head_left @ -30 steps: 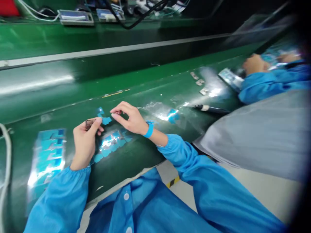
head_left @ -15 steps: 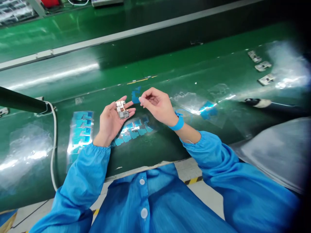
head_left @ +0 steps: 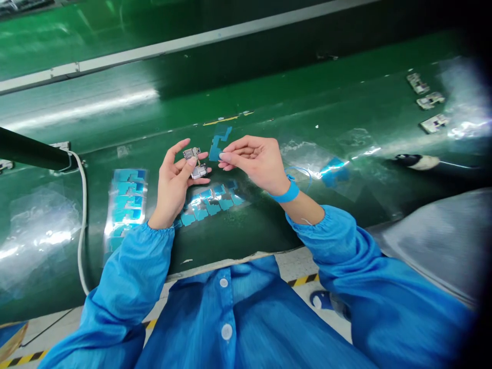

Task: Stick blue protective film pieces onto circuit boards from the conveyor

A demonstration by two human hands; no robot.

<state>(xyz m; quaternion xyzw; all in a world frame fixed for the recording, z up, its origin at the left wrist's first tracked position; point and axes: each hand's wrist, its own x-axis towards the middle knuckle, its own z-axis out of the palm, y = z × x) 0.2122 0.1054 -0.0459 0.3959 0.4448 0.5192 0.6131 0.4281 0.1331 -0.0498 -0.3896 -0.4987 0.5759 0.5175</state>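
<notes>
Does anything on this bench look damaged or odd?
Yes: the green bench has a ragged, pale front edge, perhaps worn. Beyond the blue piece in the right hand, a yellowish strip breaks the green, possibly peeling.

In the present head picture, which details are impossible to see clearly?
In the head view:
- Board: part of its middle, covered by the left hand.
- Blue film: gripped corner, covered by the right hand.
- Blue sheet: lower part, behind the left sleeve.
- Pen-like tool: right end, lost in darkness.
- Three parts: fine detail, too small.
</notes>
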